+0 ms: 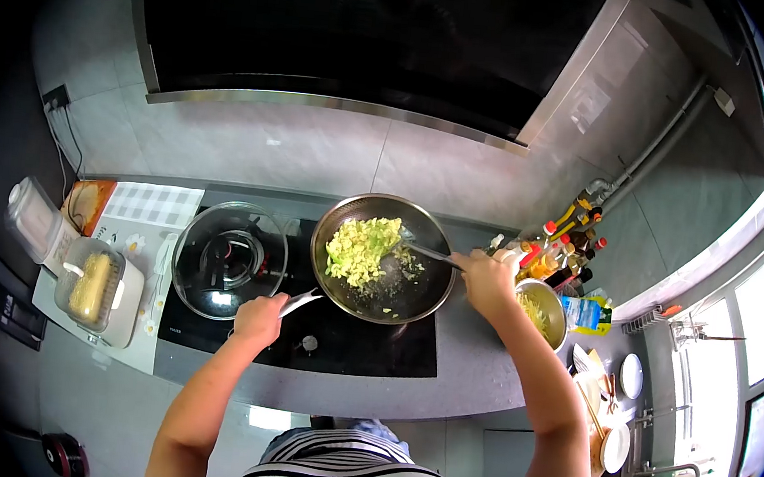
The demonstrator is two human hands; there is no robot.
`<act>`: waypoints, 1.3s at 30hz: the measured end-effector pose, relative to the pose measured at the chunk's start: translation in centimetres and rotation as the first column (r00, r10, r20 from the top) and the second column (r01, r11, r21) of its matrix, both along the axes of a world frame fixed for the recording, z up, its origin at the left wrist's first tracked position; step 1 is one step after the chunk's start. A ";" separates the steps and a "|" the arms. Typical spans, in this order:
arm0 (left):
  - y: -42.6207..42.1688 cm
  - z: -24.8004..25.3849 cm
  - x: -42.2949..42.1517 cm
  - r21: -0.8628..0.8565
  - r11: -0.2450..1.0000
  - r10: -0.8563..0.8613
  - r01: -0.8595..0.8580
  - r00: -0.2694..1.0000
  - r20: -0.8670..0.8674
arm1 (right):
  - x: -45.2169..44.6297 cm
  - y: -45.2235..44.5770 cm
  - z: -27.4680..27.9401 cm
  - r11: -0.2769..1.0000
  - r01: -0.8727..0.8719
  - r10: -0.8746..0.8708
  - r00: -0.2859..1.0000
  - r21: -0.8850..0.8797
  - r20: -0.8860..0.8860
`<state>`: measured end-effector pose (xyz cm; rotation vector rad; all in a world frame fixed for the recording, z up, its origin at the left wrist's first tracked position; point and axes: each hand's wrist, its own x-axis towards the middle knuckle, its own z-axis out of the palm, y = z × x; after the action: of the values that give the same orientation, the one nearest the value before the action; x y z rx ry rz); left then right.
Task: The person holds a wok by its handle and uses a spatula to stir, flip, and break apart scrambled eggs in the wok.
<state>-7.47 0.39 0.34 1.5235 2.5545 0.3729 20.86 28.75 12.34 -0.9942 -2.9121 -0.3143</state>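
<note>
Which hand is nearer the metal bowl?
Right. The right hand, on the utensil handle, is just left of the metal bowl; the left hand, on the pan handle, is farther left.

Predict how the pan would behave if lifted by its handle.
The pan would probably dip forward: its handle is at one side, the food beyond. That food, in loose pieces, might slide. The pan's metallic sheen suggests stiffness.

Counter (471,364) room beside pan (433,284), bottles (565,264) beyond bowl (558,314)
</note>
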 end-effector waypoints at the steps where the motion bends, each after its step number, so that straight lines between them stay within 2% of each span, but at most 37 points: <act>1: -0.1 0.1 0.2 0.003 1.000 0.004 -0.004 1.000 -0.002 | 0.3 -0.6 1.6 0.997 0.073 -0.072 0.997 -0.006 0.029; 3: -0.1 -0.2 0.0 -0.004 1.000 -0.006 0.006 1.000 -0.003 | 0.3 -0.2 3.3 0.973 0.230 -0.226 0.963 -0.011 0.149; 6: -0.1 -0.1 0.0 -0.013 1.000 -0.003 0.003 1.000 0.006 | -0.2 2.1 1.6 0.926 0.375 -0.372 0.890 0.038 0.263; 7: -0.1 0.1 0.0 -0.018 1.000 0.000 0.000 1.000 0.010 | -1.0 2.1 1.6 0.923 0.383 -0.352 0.880 -0.037 0.319; 10: 0.0 -0.1 -0.1 -0.045 0.999 0.000 0.000 1.000 0.002 | -2.5 7.2 -7.0 0.849 0.368 -0.290 0.924 -0.379 0.248; 13: 0.1 0.5 0.3 -0.053 0.998 0.023 -0.021 0.999 0.027 | -1.3 3.9 -5.9 0.870 0.120 -0.159 0.986 -0.479 -0.042; 16: -0.1 -0.6 -0.1 0.015 1.000 -0.004 0.004 1.000 -0.006 | 1.1 2.3 -2.8 0.924 0.062 -0.114 0.986 -0.378 -0.118; 19: -0.1 -0.3 -0.1 0.005 1.000 -0.003 0.003 1.000 -0.001 | 3.2 2.2 0.2 0.925 0.096 -0.153 0.980 -0.367 -0.129; 22: 0.0 0.4 0.2 -0.017 1.000 0.016 -0.016 1.000 0.008 | 3.0 4.2 -0.3 0.939 0.211 -0.232 0.971 -0.273 -0.048; 23: 0.0 0.5 0.2 -0.018 1.000 0.014 -0.014 1.000 0.009 | 2.2 4.7 -0.7 0.908 0.290 -0.302 0.953 -0.302 0.006; 26: 0.0 0.5 0.1 -0.021 1.000 0.011 -0.011 1.000 0.011 | -1.5 6.3 -3.8 0.918 0.302 -0.315 0.949 -0.256 -0.009; 29: 0.0 0.3 -0.1 -0.010 1.000 0.003 -0.003 1.000 0.005 | -4.9 5.1 -3.6 0.927 0.146 -0.178 0.982 -0.347 -0.064; 33: 0.0 -0.5 -0.3 0.001 1.000 -0.003 0.003 1.000 -0.020 | -6.6 2.2 -0.2 0.981 -0.067 0.070 0.998 -0.180 0.009; 36: 0.1 -0.2 -0.2 -0.009 1.000 0.002 -0.002 1.000 -0.014 | -5.7 1.6 0.3 0.949 -0.307 0.308 0.951 -0.070 0.015; 39: 0.0 -0.7 -0.4 -0.024 1.000 0.005 -0.005 1.000 -0.010 | -3.4 1.2 0.0 0.926 -0.372 0.374 0.927 -0.060 0.021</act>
<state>-7.86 0.44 -0.37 1.5145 2.5615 0.3349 17.43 29.96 12.39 -0.4210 -3.0663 -0.2310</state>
